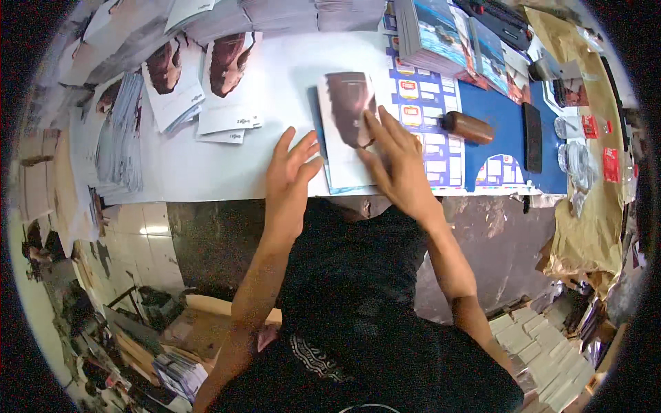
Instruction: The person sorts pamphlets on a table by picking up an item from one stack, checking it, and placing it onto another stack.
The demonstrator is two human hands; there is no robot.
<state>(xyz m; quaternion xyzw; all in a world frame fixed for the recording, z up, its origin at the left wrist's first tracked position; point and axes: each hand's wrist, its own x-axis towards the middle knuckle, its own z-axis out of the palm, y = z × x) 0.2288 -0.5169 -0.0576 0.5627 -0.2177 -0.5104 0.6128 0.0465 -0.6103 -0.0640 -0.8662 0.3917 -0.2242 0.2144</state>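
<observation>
A small stack of white booklets (337, 162), the top one with a dark brown picture on its cover, lies near the front edge of the table. A blue edge shows from beneath it on the left. My right hand (403, 165) rests on the right side of this stack, fingers stretched across the cover. Just left of the booklets, my left hand (289, 175) is raised with its fingers apart and nothing in it. Two piles of similar booklets, one at the left (177, 107) and another beside it (224, 103), lie farther left.
A fanned row of booklets (122, 141) stands at the far left. Tall paper stacks (275, 15) line the back. To the right are a brown bottle (471, 128), a black phone-like slab (531, 138), blue picture stacks (437, 34), clear jars (577, 158) and brown wrapping paper (585, 241).
</observation>
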